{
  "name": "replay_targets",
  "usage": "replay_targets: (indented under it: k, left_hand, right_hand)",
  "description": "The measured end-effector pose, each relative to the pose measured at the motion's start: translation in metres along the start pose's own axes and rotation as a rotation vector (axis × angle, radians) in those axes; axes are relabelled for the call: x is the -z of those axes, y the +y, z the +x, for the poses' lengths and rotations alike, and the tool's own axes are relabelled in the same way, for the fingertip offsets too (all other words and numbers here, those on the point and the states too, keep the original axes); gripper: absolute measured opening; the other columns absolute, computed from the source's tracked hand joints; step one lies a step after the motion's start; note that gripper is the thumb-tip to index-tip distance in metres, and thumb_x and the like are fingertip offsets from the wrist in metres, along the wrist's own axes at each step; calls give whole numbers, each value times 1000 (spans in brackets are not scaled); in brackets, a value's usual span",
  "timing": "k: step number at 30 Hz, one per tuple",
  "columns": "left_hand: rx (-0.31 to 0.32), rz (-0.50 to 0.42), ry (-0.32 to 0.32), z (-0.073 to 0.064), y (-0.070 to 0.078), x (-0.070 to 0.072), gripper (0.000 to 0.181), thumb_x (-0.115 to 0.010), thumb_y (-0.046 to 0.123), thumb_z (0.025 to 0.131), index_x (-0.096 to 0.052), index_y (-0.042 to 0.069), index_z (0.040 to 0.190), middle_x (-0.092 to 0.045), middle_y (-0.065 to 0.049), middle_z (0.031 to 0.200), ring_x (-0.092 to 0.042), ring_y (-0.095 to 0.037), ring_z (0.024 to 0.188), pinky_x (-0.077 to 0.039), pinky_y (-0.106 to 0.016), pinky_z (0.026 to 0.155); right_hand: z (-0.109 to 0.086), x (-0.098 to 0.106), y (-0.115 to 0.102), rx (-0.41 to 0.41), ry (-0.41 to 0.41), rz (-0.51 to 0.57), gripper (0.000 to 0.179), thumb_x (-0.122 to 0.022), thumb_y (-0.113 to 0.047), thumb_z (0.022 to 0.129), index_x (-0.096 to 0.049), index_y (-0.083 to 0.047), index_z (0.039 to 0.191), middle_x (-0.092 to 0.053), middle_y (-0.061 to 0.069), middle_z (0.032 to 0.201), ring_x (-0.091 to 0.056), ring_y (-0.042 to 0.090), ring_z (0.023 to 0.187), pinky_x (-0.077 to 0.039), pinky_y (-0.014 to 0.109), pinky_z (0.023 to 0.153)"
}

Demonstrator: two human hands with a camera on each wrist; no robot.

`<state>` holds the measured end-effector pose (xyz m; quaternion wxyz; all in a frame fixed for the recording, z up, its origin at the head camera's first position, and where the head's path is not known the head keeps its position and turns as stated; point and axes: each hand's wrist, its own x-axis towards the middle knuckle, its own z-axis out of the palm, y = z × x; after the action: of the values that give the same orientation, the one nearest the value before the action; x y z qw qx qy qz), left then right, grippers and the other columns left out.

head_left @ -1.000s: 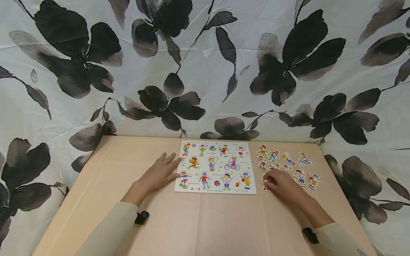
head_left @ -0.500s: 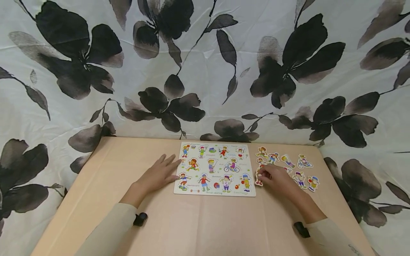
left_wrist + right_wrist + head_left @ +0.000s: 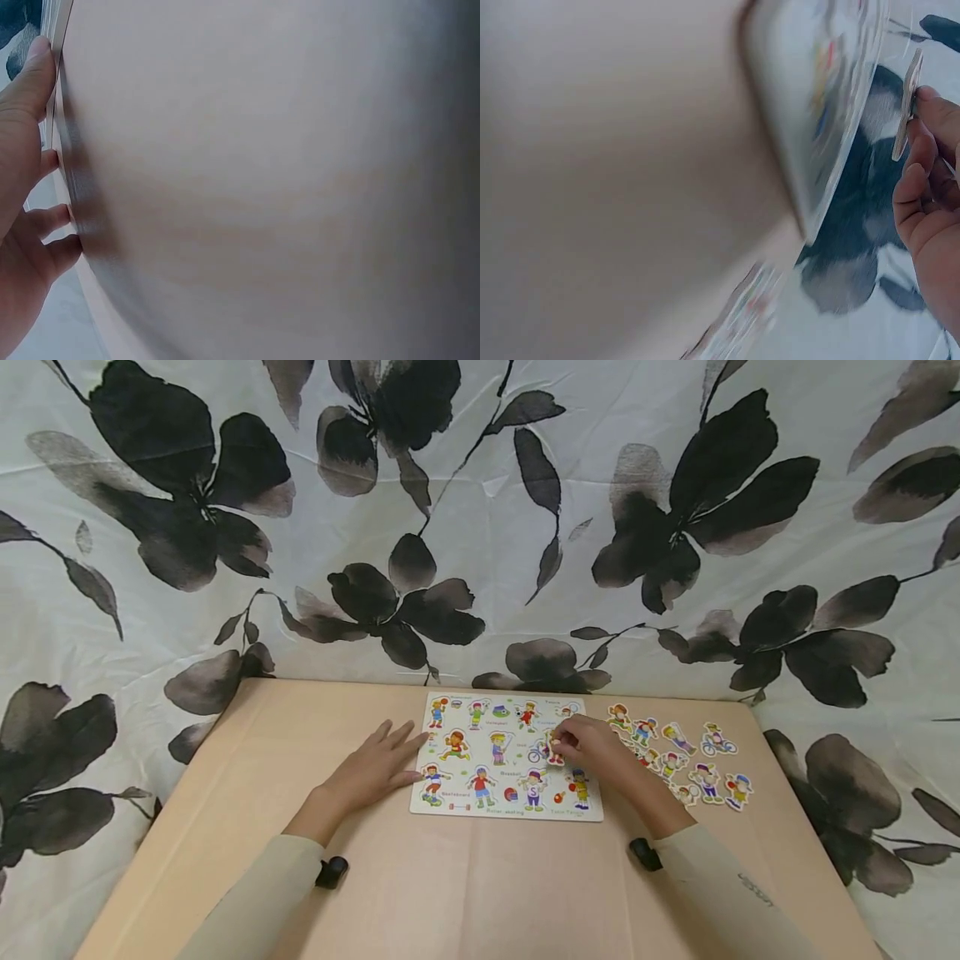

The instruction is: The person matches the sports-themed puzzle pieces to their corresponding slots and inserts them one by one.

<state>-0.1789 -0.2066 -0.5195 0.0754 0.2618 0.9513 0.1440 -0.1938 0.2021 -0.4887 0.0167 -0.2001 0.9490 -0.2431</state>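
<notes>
A white puzzle board (image 3: pixel 465 778) printed with children at sports lies on the table. My left hand (image 3: pixel 375 766) rests spread at its left edge, fingers straight, with the thumb at the board's side in the left wrist view. Over the right part of the board is my right hand (image 3: pixel 596 749), pinching a puzzle piece (image 3: pixel 556 750) between thumb and fingers. Seen edge-on in the right wrist view, that thin puzzle piece (image 3: pixel 907 105) stands above the board surface. The picture on its face is mostly covered by the fingers.
Several loose puzzle pieces (image 3: pixel 707 781) lie right of the board, some partly behind the right forearm. The tan table (image 3: pixel 525 893) ends at the back against a white cloth (image 3: pixel 480 510) with dark flowers.
My right hand has lifted a puzzle piece from the group at the right and carried it left over the board. The left hand has stayed in place.
</notes>
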Motion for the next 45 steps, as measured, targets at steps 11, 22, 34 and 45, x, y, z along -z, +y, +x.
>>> replay_targets:
  k: [11, 22, 34, 45]
  left_hand:
    - [-10, 9, 6, 1, 1, -1, 72, -60, 55, 100, -38, 23, 161, -31, -16, 168, -22, -54, 153, -31, -68, 119]
    - [-14, 5, 19, 3, 1, 0, 71, -59, 55, 101, -38, 24, 161, -32, -16, 168, -23, -54, 153, -32, -69, 118]
    - [5, 5, 6, 1, 0, 2, 72, -61, 55, 100, -40, 23, 161, -32, -16, 168, -22, -54, 153, -35, -69, 116]
    - [-11, -1, 22, 5, -1, 0, 71, -61, 54, 100, -40, 23, 161, -31, -16, 168, -22, -54, 154, -35, -67, 117]
  right_hand:
    - [60, -27, -40, 92, -31, -43, 12, -74, -19, 97, -72, -8, 100, -64, 1, 87, -55, 12, 77, -50, 28, 71]
    - [114, -48, -73, 121, -74, -89, 11, -73, -21, 98, -71, -10, 97, -62, 1, 88, -54, 13, 78, -49, 27, 70]
    - [152, -79, -103, 99, -128, -61, 9, -71, -19, 99, -71, -11, 95, -65, 0, 87, -55, 12, 77, -47, 23, 68]
    - [165, -99, -118, 50, -119, -170, 11, -71, -21, 100, -70, -12, 95, -62, 1, 89, -55, 12, 79, -48, 22, 69]
